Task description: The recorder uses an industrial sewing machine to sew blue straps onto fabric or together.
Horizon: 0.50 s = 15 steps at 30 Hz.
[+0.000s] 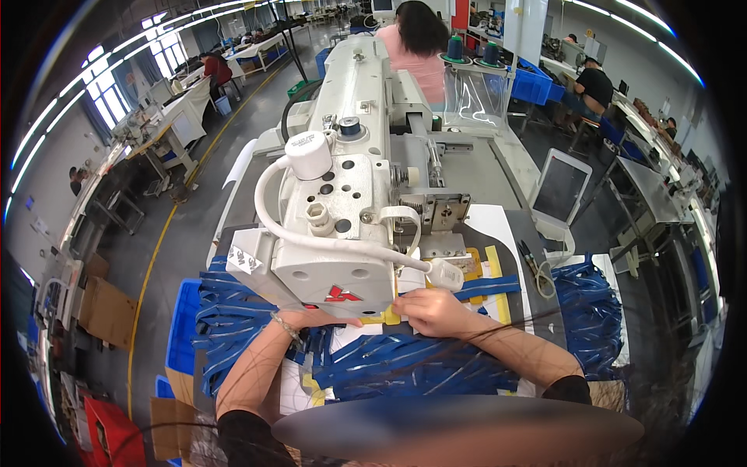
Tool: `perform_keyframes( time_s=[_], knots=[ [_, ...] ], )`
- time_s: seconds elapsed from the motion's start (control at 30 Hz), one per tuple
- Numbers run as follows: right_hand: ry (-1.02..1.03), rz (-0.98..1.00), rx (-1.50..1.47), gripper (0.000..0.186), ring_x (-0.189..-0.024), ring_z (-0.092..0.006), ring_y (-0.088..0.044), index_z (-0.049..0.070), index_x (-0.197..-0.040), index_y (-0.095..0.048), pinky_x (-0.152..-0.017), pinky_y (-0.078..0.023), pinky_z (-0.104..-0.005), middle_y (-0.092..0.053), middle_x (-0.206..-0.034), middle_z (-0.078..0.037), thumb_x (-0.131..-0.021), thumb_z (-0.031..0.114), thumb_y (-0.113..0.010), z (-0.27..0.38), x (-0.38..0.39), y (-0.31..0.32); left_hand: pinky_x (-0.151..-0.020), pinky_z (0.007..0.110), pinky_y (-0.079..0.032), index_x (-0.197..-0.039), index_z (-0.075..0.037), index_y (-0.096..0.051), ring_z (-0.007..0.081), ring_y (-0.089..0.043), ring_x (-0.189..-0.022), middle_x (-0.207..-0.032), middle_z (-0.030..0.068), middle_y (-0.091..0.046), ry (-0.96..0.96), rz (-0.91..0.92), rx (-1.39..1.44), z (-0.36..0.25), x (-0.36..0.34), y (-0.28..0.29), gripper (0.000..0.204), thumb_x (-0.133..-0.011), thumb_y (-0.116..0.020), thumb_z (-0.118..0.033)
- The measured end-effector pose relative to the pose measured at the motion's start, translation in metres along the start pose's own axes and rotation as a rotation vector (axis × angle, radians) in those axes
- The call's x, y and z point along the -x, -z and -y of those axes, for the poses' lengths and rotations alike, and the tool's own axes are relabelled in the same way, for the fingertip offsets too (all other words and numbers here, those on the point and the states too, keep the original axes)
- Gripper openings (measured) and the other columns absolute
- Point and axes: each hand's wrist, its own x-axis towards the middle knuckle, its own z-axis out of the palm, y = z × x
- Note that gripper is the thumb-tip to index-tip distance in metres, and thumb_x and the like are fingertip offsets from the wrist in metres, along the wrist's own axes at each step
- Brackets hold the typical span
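From where I sit, the yellow piece (391, 314) lies at the near face of the sewing machine (334, 268), between my two hands. My right hand (428, 313) is curled, fingertips drawn together against that piece; I can't tell whether they actually pinch it. My left hand (317, 317) reaches under the machine's head, its fingertips partly hidden, so I can't tell whether it grips anything.

I'd line the piece up flat and square, steadying it lightly from both sides, with all fingertips well out from beneath the head.

The head itself blocks my view of the spot, and a white cable (342, 244) loops across its front. Near my forearms, a heap of blue strips (412, 362) crowds the table (551, 319); a loose end could snag. More blue strips lie to the right (589, 303) and left, by a blue bin (182, 327).
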Motion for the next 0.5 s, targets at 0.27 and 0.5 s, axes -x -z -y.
perform_keyframes(
  time_s=[0.27, 0.5],
  knots=[
    [-0.175, 0.037, -0.116, 0.027, -0.087, -0.0187, -0.067, 0.013, -0.105, -0.065, -0.070, -0.055, -0.0306, -0.066, -0.110, -0.001, -0.078, 0.008, -0.061, -0.009, 0.005, 0.002, -0.077, 0.038, -0.050, -0.099, -0.008, -0.066, 0.0290, -0.063, -0.090, -0.098, 0.0122, -0.066, 0.192, 0.007, -0.234, 0.017, 0.021, -0.013, 0.022, -0.084, -0.061, -0.023],
    [-0.160, 0.138, -0.111, 0.030, -0.101, -0.0228, -0.062, 0.005, -0.102, -0.064, -0.083, -0.052, -0.0325, -0.065, -0.104, -0.006, -0.073, -0.002, -0.060, 0.004, 0.010, 0.000, -0.096, 0.045, -0.038, -0.113, -0.008, -0.062, 0.0383, -0.052, -0.110, -0.115, 0.0190, -0.059, 0.263, -0.031, -0.335, -0.014, 0.056, 0.014, 0.045, -0.082, -0.063, -0.041]
  ],
)
